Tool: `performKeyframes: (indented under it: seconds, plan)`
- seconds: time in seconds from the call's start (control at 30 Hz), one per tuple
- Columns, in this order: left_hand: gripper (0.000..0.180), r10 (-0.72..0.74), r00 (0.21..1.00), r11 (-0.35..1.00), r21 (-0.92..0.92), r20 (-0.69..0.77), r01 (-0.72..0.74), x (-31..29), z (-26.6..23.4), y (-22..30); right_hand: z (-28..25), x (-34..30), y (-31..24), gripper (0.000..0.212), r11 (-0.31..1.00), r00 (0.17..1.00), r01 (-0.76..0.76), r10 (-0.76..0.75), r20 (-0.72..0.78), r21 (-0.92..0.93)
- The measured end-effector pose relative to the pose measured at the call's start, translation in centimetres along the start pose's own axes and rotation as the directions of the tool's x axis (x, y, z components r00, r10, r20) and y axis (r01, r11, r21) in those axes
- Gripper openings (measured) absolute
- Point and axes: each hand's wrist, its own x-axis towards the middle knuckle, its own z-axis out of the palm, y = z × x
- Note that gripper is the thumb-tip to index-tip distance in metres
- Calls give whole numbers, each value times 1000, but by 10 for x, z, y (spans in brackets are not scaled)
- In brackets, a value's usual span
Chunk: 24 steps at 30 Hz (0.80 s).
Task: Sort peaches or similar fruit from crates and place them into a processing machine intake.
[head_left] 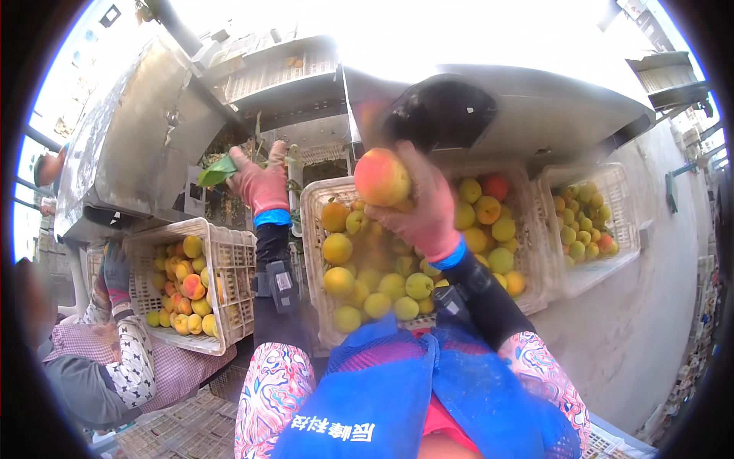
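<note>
My right hand (422,210), in a pink glove, grips a large orange-red peach (381,177) above a white plastic crate (312,252). Yellow and green peaches (392,285) fill much of that crate. Farther left, my gloved left hand (261,183) reaches over a gap littered with leaf scraps and stems, its fingers spread. A green leaf (216,171) is beside its left fingers; whether it touches them I cannot tell.
Another crate of peaches (501,258) adjoins on the right, with a third crate (587,229) beyond it. At left, a co-worker's gloved hand (117,269) touches a peach crate (235,287). Metal machine panels (126,138) and a dark rounded part (443,111) stand ahead.
</note>
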Motion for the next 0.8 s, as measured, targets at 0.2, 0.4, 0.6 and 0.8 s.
performKeyframes:
  seconds: [0.2, 0.4, 0.6, 0.8]
  plan:
    - [79, 179, 704, 435, -697, 688, 570, -73, -35, 48, -2, -4, 28, 99, 931, 934, 352, -356, -28, -94]
    - [67, 504, 494, 220, -658, 709, 720, -117, -70, 121, -15, -22, -6, 94, 907, 930, -363, 338, 147, 212]
    - [59, 830, 497, 264, -963, 252, 49, -72, -49, 107, -19, -2, -1, 86, 973, 974, -228, 228, -6, 25]
    - [58, -266, 951, 553, -783, 159, 285, -33, -21, 30, -17, 10, 35, 85, 972, 974, -183, 160, -158, -146]
